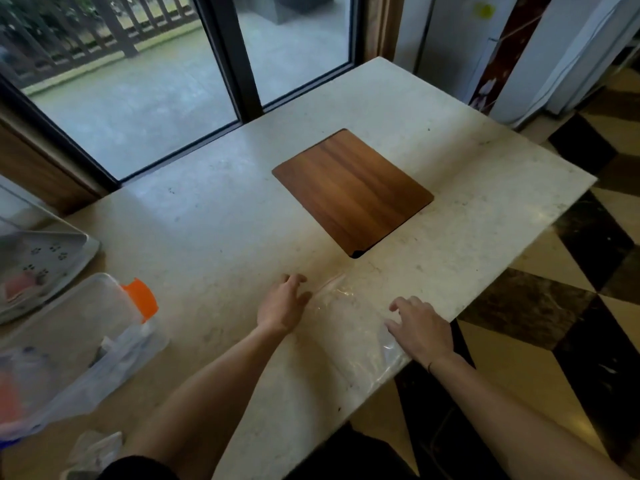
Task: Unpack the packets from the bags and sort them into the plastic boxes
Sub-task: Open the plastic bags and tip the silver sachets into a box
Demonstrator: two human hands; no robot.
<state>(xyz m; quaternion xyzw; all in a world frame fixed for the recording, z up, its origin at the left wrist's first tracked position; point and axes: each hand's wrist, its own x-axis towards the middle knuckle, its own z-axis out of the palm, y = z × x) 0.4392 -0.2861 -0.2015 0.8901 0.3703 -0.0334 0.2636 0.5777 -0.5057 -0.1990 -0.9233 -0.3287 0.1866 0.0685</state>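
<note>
A flat, clear plastic bag (349, 320) lies near the front edge of the pale stone table (214, 216), and I see nothing inside it. My left hand (282, 303) rests at the bag's left edge with fingers loosely spread. On the bag's right corner, my right hand (420, 329) lies palm down with straight fingers. A clear plastic box (65, 344) with an orange clip (140, 299) stands at the left, with packets dimly visible inside. Behind it sits a white lidded box (38, 268) printed with paw marks.
A brown wooden board (351, 190) lies in the middle of the table. A crumpled clear bag (93, 448) sits at the lower left. Large windows border the far side. The table's right edge drops to a chequered floor (568, 306).
</note>
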